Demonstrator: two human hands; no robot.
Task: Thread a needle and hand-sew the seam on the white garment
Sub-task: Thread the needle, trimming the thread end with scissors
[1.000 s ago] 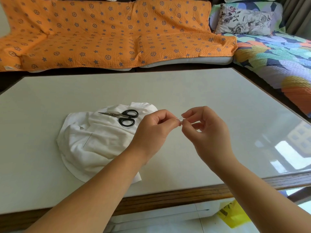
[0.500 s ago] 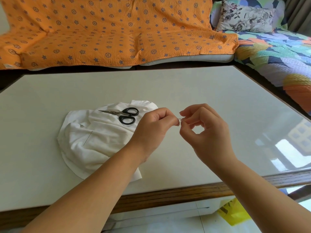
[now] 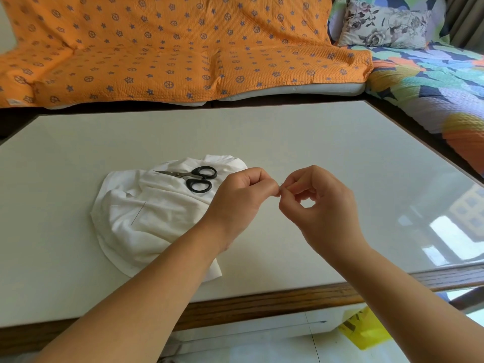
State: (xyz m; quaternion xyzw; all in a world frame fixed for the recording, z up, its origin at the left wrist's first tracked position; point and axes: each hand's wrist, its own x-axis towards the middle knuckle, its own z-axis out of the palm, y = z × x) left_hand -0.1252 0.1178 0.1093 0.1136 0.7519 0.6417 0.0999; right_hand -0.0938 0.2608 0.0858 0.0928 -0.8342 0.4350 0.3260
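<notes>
Counter (image 3: 288, 142) w/ white garment (image 3: 146, 231); both hands pinching just above it.
Garment lies crumpled left of & partly under left hand (image 3: 238, 203); right hand (image 3: 322, 208) meets it tip to tip. Black-handled scissors (image 3: 195, 176) rest on garment just beyond left hand, blades pointing away from hands. Fingertips of each hand pinch a tiny sliver (image 3: 281, 189) betw. them, too small to ID.

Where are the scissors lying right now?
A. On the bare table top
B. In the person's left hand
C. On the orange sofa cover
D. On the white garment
D: the black-handled scissors rest on top of the crumpled white garment, which itself lies on the table.
</notes>
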